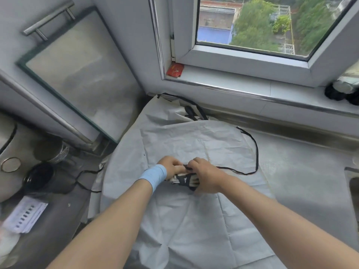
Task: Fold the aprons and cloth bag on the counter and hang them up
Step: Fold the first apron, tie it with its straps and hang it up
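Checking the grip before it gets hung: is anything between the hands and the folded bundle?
Nothing visible: the left hand and right hand both grip the folded bundle, over the spread apron.

The bundle [183, 181] is mostly hidden; the papers [25, 216] are blurred.

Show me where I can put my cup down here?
Best spot: the bare counter on the right, between the black strap and the sink. The window sill is bare right of the red packet. The left is crowded with a dark cup and papers. The apron covers the middle.
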A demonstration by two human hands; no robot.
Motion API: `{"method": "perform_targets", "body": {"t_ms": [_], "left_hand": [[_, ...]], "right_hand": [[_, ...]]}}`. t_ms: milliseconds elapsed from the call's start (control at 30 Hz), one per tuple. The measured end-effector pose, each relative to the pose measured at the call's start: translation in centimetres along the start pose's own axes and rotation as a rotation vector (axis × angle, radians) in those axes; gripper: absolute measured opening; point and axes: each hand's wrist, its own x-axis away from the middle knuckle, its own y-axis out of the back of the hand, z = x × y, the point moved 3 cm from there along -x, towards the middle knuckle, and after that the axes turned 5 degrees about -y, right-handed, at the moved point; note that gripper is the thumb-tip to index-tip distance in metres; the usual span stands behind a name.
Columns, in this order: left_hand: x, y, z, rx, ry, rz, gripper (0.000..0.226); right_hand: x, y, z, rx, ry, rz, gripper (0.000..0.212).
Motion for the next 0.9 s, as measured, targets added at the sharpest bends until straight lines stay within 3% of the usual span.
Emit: {"method": "perform_targets", "body": {"t_ms": [100, 233, 367, 433, 533, 633, 767, 900], "left_hand": [[-0.5, 0.4, 0.4, 0.093, -0.029, -0.148, 0.023], [-0.2, 1.0, 0.7, -0.027, -0.145, -0.304, 0.008], [1.6, 1.8, -0.3, -0.22, -0.441, -0.557, 0.026], [2.8, 1.3, -1.0, -0.219, -0.479, -0.627, 0.023], [3.5, -0.2, -1.1, -0.261, -0.395, -0.56, 0.008], [2.8, -1.0, -0.7, -0.244, -0.203, -0.469, 0.022], [2.2, -1.0, -1.9, -0.367, -0.023, -0.362, 0.016], [2.3, -0.7, -2.1, -0.254, 0.14, -0.301, 0.019]], "right_hand": [[-0.5, -0.5, -0.2, -0.053, 0.034, -0.061, 0.055], [-1.8, 1.0, -0.8, -0.292, -0.15, 0.036, 0.031], [-2.9, 2.2, -0.9, -0.427, -0.248, 0.183, 0.032], [-3.3, 2.4, -0.7, -0.438, -0.278, 0.197, 0.033], [-3.6, 2.2, -0.3, -0.464, -0.302, 0.199, 0.028], [-3.5, 1.9, 0.1, -0.448, -0.296, 0.134, 0.029], [-2.9, 1.5, 0.4, -0.422, -0.259, 0.005, 0.026], [-2.5, 1.2, 0.7, -0.329, -0.179, -0.068, 0.021]]}}
